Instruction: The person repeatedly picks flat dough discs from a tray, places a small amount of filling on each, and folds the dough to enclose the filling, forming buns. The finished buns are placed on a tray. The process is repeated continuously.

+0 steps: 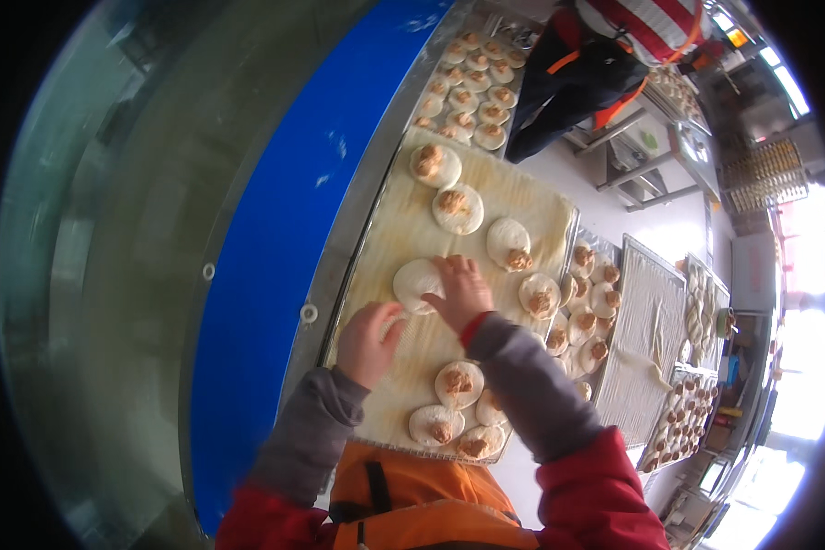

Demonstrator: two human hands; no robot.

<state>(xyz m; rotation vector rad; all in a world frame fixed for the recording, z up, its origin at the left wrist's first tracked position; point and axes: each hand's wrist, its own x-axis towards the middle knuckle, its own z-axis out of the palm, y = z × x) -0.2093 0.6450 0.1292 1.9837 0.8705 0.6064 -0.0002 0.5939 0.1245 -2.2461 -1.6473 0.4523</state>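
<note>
A plain round dough disc (416, 286) lies on a large cloth-lined tray (394, 229) in front of me. My right hand (465, 291) rests over its right edge, thumb apart from the bent fingers; what lies under the palm is hidden. Just nearer to me, my left hand (367, 344) hovers beside the disc with loosely curled fingers and a gap to the thumb, nothing visible in it. Other dough discs with brown filling lie around: one disc (458, 209) farther off, another disc (540, 296) at right, and several near me, including a disc (459, 383).
A blue conveyor belt (284, 202) runs along the left. Beyond the tray stands another tray of filled discs (467, 92), with a person (577, 73) beside it. To the right are more filled discs (582, 316), a cloth-covered rack tray (642, 339) and a tray of small pieces (683, 417).
</note>
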